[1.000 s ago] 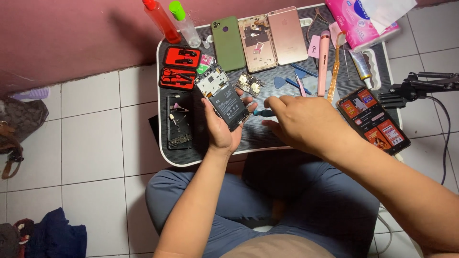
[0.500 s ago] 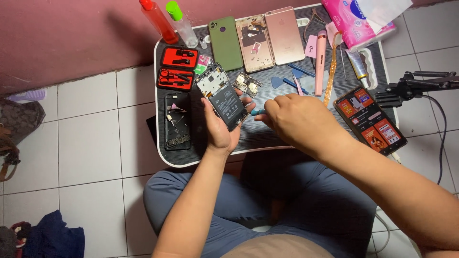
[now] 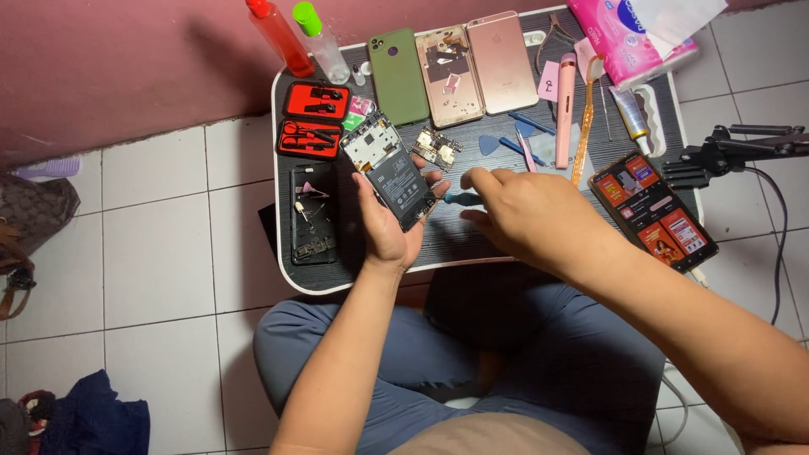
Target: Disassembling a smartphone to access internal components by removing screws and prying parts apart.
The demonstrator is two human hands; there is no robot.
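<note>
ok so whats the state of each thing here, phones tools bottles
opened phone: back off, held in left hand
blue-handled tool: on table, at right hand fingertips
black phone frame: stripped, lying flat
phone with lit screen: on
red bottle: capped
green-capped bottle: capped

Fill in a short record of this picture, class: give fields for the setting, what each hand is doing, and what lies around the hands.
Setting: a person sits on a tiled floor at a small black table
Left hand: holds an opened phone, its insides showing
Right hand: rests on the table, fingers at a blue-handled tool
Behind the hands: green phone, two pink phone backs, a small circuit board
Left side: red tool case, another opened phone
Right side: lit phone
</note>
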